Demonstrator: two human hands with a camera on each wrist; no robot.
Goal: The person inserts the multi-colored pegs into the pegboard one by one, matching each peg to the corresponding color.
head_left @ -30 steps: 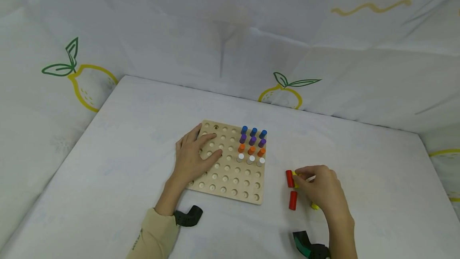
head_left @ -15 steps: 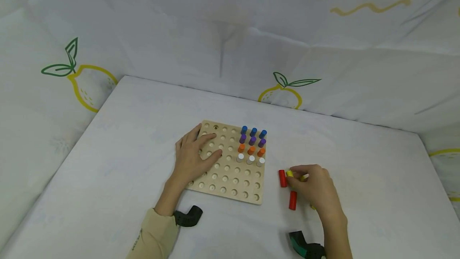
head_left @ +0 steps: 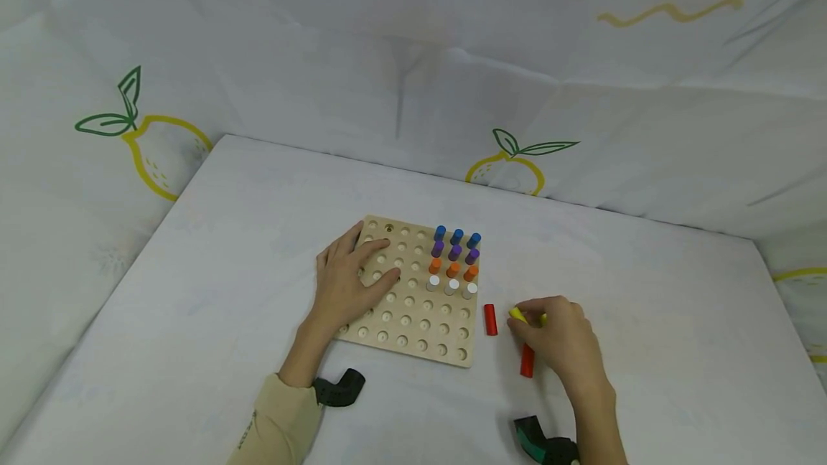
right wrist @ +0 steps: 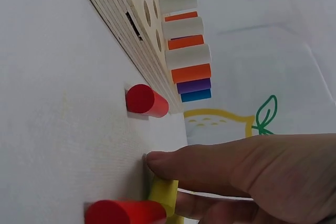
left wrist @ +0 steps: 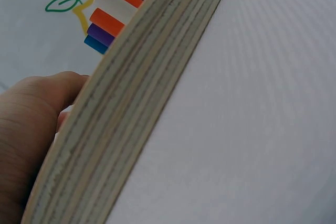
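My left hand (head_left: 345, 283) rests on the left part of a wooden pegboard (head_left: 405, 321), its fingers spread over the holes. The left wrist view shows part of that hand (left wrist: 37, 124) beside the board's layered edge (left wrist: 121, 98). My right hand (head_left: 561, 336) pinches a yellow peg (head_left: 517, 313) between thumb and fingers, low over the table. A second bit of yellow (head_left: 543, 318) shows behind the thumb. One red peg (head_left: 491, 320) lies between this hand and the board. Another red peg (head_left: 527, 361) lies just below the hand, partly covered by it.
Blue (head_left: 457, 235), purple (head_left: 455, 252), orange (head_left: 453, 270) and white (head_left: 451, 286) pegs stand in rows in the board's upper right. White cloth (head_left: 226, 307) covers the table. A lemon-printed cloth (head_left: 323, 56) hangs behind it.
My right hand has moved left with the yellow peg. The upper red peg has shifted left, close to the board's right edge. My left hand and the board have stayed put.
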